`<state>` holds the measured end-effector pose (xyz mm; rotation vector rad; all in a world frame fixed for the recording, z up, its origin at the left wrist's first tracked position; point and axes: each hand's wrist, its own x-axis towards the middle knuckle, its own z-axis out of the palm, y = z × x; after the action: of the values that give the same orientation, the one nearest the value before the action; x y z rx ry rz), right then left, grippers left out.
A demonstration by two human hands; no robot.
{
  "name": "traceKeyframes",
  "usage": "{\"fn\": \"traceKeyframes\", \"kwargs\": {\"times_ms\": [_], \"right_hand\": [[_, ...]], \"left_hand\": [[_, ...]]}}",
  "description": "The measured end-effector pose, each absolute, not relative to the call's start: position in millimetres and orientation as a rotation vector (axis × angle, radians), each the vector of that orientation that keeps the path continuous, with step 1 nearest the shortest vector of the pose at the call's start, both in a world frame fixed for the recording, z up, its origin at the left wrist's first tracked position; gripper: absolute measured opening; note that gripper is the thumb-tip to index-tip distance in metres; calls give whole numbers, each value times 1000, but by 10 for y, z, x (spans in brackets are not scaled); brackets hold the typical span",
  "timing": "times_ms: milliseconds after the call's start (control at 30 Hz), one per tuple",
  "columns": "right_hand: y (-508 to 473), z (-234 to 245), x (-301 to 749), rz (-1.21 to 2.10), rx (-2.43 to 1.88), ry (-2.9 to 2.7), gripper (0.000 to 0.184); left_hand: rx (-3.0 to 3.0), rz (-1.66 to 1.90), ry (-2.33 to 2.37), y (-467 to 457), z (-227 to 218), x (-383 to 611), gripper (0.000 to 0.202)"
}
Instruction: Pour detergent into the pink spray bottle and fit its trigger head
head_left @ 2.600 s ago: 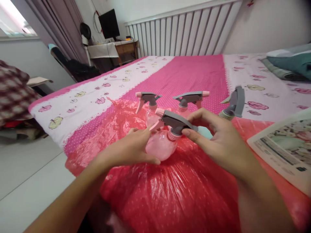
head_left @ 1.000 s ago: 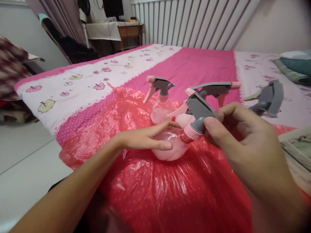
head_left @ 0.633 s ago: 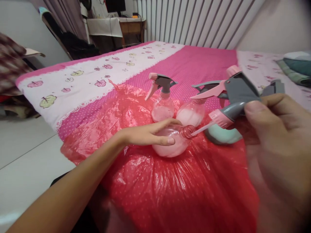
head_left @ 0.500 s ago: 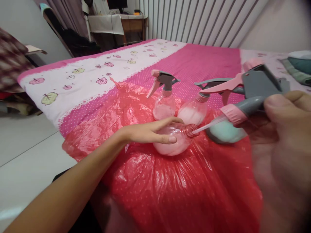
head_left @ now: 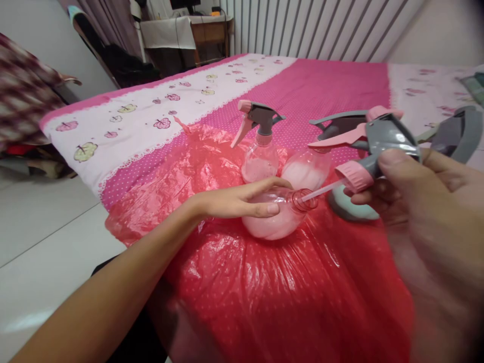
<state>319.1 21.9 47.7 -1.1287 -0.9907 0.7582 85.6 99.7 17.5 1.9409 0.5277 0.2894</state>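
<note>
My left hand [head_left: 247, 200] is wrapped round a clear pink spray bottle [head_left: 278, 224], which lies tilted with its open neck toward the right. A grey and pink trigger sprayer head [head_left: 389, 136] is pinched in my right hand [head_left: 427, 212]. Its thin white tube points left, and the tip is inside the bottle's mouth. Behind them an upright spray bottle [head_left: 260, 161] carries its own grey and pink trigger head. Beside it another pink bottle [head_left: 308, 169] is partly covered by the sprayer. A pale green rounded item [head_left: 353, 204] sits partly behind my right fingers.
A crinkled red plastic sheet [head_left: 264, 292] lies under the bottles on a bed with a pink and white floral cover [head_left: 333, 91]. More grey sprayer parts [head_left: 456, 133] show at the right. A desk [head_left: 209, 35] and a chair [head_left: 121, 60] stand behind.
The sprayer head has turned in my right hand and moved slightly left, with the tube further into the bottle's neck. My left hand keeps its hold. The whole view has shifted a little.
</note>
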Motion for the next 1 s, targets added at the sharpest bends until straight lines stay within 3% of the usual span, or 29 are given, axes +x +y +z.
{"fn": "traceKeyframes", "kwargs": {"times_ms": [167, 467, 700, 833, 1000], "right_hand": [[269, 441, 3229, 870, -1177, -847, 31], [266, 456, 3256, 762, -1103, -880, 17], [199, 443, 3184, 689, -1222, -1190, 30], [144, 472, 3200, 477, -1236, -1388, 31], [127, 522, 3226, 439, -1085, -1560, 31]], "left_hand": [[1933, 293, 517, 1000, 170, 852, 71], [1929, 281, 520, 1005, 174, 843, 73], [1927, 281, 518, 999, 185, 851, 70], [1937, 287, 532, 1004, 177, 846, 72], [1937, 282, 533, 1009, 170, 838, 76]]}}
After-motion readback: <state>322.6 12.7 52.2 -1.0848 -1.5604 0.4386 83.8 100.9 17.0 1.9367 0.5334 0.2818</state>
